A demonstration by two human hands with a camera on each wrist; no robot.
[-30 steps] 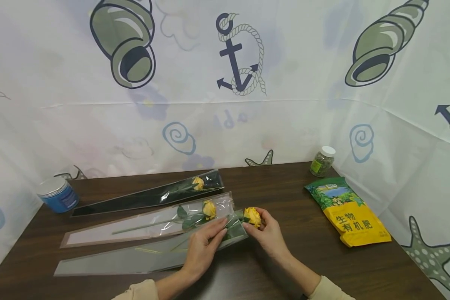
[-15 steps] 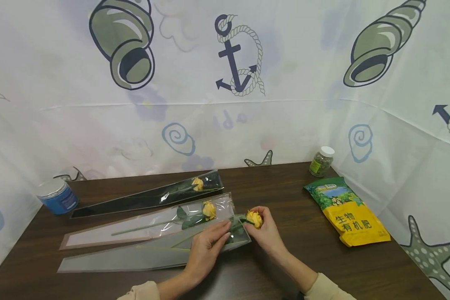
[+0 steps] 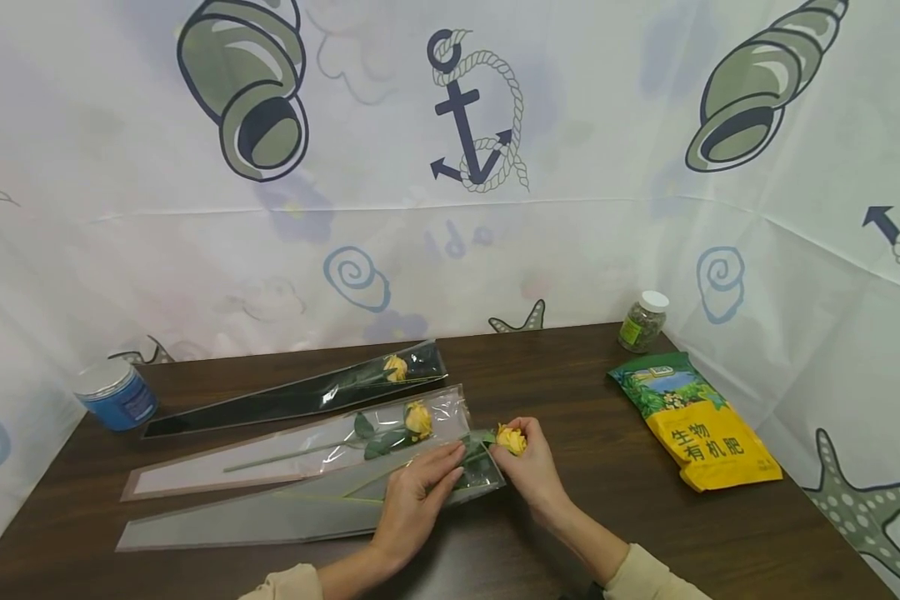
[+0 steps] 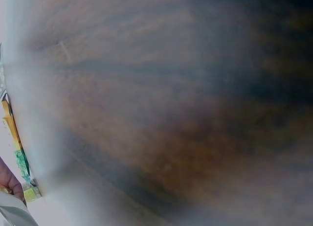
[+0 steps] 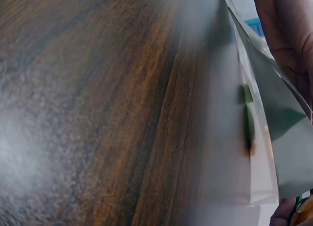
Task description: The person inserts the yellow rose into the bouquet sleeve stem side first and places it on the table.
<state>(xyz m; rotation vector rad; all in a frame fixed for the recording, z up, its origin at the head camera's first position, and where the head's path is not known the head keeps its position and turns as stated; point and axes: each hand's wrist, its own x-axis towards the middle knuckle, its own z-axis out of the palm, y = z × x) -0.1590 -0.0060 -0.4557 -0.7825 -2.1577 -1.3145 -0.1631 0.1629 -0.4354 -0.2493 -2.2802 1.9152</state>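
In the head view a long grey flower sleeve (image 3: 255, 518) lies slanted at the front, its wide end to the right. My left hand (image 3: 418, 493) grips this sleeve near the wide end, thumb and fingers about its edge. At the opening a yellow rose (image 3: 511, 440) has its bloom outside, while its leaves and stem show through the sleeve. My right hand (image 3: 534, 472) pinches the rose at the bloom. The right wrist view catches the sleeve's open edge (image 5: 288, 152) close up, and part of the left hand (image 5: 288, 35). The left wrist view shows mostly blurred tabletop.
Behind lie a white-backed sleeve (image 3: 195, 472) and a black sleeve (image 3: 247, 408), each with a yellow rose. A blue jar (image 3: 123, 398) stands at left. To the right are a yellow-green fertilizer bag (image 3: 701, 433) and a small white-capped jar (image 3: 643, 323).
The grey sleeve and the rose have shifted slightly to the right with both hands. The bloom stays outside the opening. The other flowers and containers have not moved.
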